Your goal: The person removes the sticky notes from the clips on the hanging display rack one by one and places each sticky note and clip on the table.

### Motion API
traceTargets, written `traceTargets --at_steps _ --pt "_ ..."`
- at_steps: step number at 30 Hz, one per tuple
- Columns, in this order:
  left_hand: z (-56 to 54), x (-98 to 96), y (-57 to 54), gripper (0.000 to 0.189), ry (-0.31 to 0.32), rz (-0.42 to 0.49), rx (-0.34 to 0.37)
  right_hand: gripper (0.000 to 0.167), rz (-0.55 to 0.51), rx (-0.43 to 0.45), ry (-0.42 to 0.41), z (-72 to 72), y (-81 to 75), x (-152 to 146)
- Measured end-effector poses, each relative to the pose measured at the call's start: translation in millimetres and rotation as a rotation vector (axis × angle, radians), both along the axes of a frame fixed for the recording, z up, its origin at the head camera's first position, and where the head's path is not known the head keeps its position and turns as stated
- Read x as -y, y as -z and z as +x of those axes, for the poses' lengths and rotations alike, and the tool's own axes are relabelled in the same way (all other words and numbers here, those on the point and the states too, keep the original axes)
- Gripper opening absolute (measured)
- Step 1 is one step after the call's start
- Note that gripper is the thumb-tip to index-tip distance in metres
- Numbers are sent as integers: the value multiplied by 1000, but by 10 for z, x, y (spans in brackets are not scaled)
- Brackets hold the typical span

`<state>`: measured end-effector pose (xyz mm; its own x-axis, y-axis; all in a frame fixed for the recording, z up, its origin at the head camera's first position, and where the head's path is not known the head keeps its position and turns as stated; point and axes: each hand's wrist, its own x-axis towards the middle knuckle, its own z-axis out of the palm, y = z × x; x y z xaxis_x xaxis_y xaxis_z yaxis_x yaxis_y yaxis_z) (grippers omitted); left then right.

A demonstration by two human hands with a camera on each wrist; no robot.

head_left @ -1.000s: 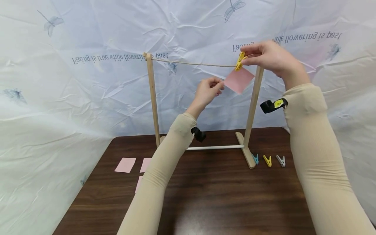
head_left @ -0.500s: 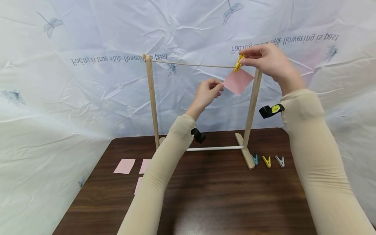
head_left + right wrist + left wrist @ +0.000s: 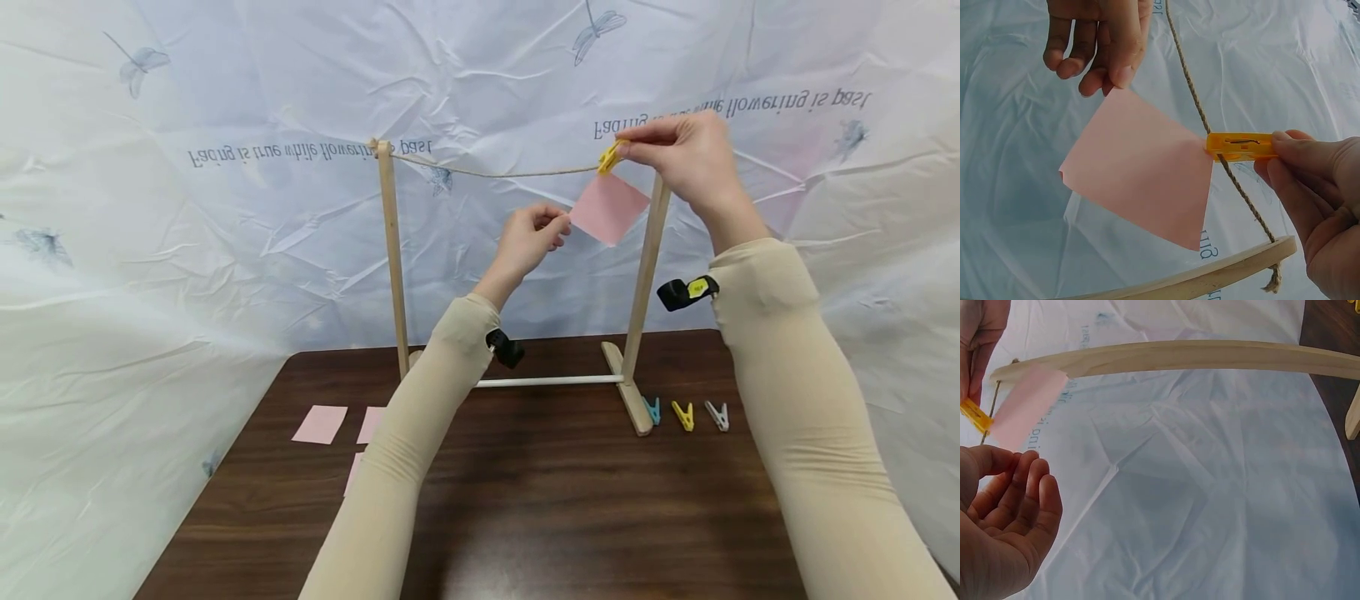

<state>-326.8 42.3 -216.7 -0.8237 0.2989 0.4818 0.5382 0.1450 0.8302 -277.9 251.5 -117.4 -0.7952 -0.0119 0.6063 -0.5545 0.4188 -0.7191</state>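
My right hand point(image 3: 693, 162) pinches a yellow clothespin point(image 3: 609, 158) between thumb and fingers, up at the right part of the rope point(image 3: 498, 175). In the right wrist view the front end of the clothespin point(image 3: 1244, 146) sits over the rope point(image 3: 1192, 94) and meets one corner of a square pink paper point(image 3: 1141, 169). The paper hangs below the rope like a diamond. Its opposite side corner is pinched by the thumb and fingertip of my left hand point(image 3: 528, 237). From the left wrist view, the paper point(image 3: 1030, 403) appears beyond the left fingertips.
Wooden posts point(image 3: 392, 250) joined by a white rod point(image 3: 551, 381) carry the rope. Blue point(image 3: 653, 411), yellow point(image 3: 684, 416) and grey point(image 3: 717, 416) clothespins lie by the right foot point(image 3: 636, 404). Pink papers point(image 3: 320, 424) lie at left on the dark table point(image 3: 585, 508); my left sleeve partly covers some.
My right hand has sunk slightly, and the clothespin now leans further to the right. The rope dips a little lower. My left hand keeps its pinch on the paper, almost unmoved.
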Motion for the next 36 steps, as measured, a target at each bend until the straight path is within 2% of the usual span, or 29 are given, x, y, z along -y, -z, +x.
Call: traceTargets --at_steps 4,13,18,22,28,36 --pt "3 19 15 20 2 -7 1 18 -48 -23 -21 8 -13 4" --pt "2 60 49 23 11 -10 -3 21 -56 -38 -23 44 -14 -10" --pt "23 123 54 20 11 -1 1 29 -55 -17 -32 94 -7 -26" --pt "37 196 54 19 2 19 -11 39 -65 12 -68 123 4 -39" --pt "52 337 52 20 -26 29 -65 42 -108 26 -127 144 39 -73" --pt "85 582 12 18 -97 -14 -146 40 -140 7 -128 196 91 -141"
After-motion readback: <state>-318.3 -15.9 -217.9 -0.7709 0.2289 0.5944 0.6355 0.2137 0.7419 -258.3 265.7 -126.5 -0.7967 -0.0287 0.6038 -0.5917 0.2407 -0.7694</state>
